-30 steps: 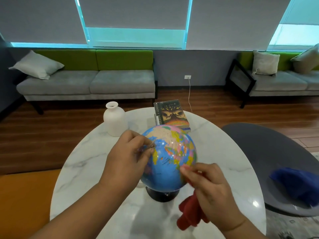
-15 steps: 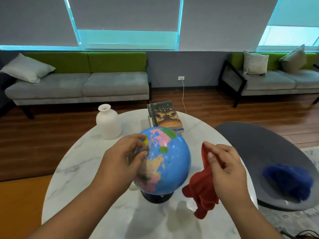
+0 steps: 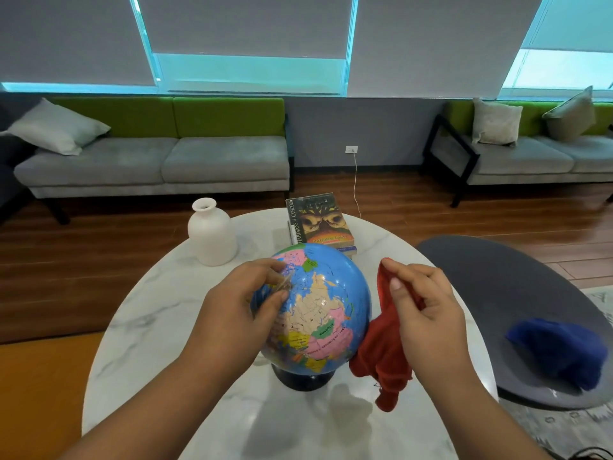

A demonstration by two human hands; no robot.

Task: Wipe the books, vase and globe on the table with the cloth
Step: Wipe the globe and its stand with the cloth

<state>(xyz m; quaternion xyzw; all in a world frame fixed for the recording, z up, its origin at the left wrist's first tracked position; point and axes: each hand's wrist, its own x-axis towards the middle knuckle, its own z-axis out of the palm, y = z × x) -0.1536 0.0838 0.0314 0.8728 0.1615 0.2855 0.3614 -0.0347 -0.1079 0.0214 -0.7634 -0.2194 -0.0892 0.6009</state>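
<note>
Wiping the globe

On the near table, the left hand grips the globe; the right hand pinches the cloth just right of it. Next, likely: press cloth to globe. Farther off stand vase and books.

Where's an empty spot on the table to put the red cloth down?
Bare marble lies left of the globe, on this side of the vase, and along the table's near edge. It's crowded at the back among vase, books and globe.

Glossy globe, fuzzy red cloth, polished marble table, matt vase.
</note>
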